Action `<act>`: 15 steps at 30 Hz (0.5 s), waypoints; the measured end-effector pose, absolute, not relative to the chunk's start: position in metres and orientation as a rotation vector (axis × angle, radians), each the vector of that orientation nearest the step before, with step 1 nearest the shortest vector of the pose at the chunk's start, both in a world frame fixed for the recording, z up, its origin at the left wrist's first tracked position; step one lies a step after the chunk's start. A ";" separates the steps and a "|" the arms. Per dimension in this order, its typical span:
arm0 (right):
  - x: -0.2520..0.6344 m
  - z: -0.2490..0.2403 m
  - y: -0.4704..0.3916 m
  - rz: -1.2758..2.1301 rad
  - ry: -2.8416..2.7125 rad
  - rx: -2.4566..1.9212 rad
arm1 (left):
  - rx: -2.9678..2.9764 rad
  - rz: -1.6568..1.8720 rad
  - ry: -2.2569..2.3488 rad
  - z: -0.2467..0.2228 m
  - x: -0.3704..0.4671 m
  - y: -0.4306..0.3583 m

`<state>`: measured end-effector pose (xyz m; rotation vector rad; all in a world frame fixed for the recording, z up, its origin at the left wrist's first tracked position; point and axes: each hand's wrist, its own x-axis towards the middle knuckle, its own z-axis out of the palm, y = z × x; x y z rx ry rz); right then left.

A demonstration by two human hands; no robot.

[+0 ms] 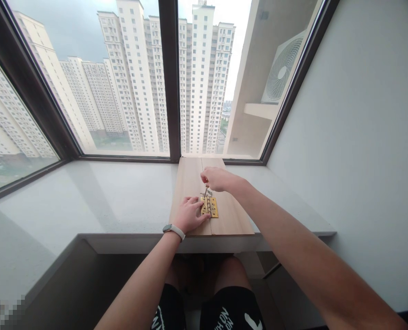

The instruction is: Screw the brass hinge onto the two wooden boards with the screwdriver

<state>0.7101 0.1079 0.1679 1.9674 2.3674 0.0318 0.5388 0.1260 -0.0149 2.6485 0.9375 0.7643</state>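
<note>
A brass butt hinge (214, 208) lies unfolded across the seam between two light wooden boards (190, 176). My left hand (189, 215) rests on the boards with its fingers spread; the thumb and a fingertip press on the hinge's left leaf. Closed around the handle of a screwdriver (206, 190) is my right hand (214, 178). The screwdriver's shaft points down to the upper end of the left leaf, where its tip is too small to make out. Several small dark screws (209, 193) lie just above the hinge.
The boards lie on a white windowsill counter (131, 197), reaching from the window frame (174, 91) to the counter's front edge. A plain wall (368, 137) stands at the right. My knees (233, 275) are under the counter.
</note>
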 end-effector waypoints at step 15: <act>0.700 0.177 0.108 -0.014 2.262 1.933 | 2.642 0.775 0.928 -0.019 0.540 0.125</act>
